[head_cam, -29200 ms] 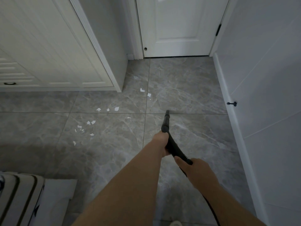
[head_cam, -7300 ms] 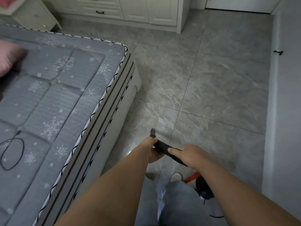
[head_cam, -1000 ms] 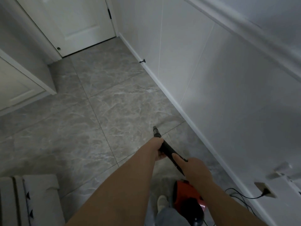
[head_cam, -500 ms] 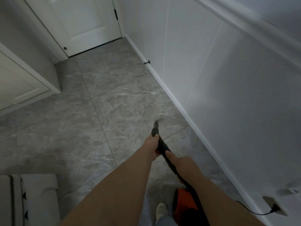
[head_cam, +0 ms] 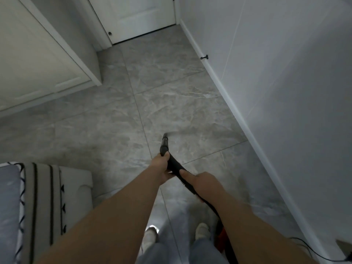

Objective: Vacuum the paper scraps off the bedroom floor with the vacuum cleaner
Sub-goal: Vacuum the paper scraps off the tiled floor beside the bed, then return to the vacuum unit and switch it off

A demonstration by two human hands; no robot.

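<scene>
Both my hands grip the black vacuum wand (head_cam: 172, 162), which points forward and down at the grey tiled floor (head_cam: 106, 126). My left hand (head_cam: 162, 166) holds it near the front, just behind the nozzle tip (head_cam: 165, 139). My right hand (head_cam: 203, 184) grips it further back, where the black hose runs down. A sliver of the red vacuum body (head_cam: 221, 232) shows behind my right forearm. No paper scraps are visible on the floor.
A white wall with baseboard (head_cam: 236, 111) runs along the right, with a black door stop (head_cam: 204, 58). A white door (head_cam: 137, 14) is ahead, a white wardrobe (head_cam: 38, 60) at left. The bed corner (head_cam: 43, 199) sits lower left. A power cord (head_cam: 312, 251) trails lower right.
The view has turned left, so the bed corner shows more and the wall less. The wand tip has swung slightly left over the floor. Both hands keep their grip.
</scene>
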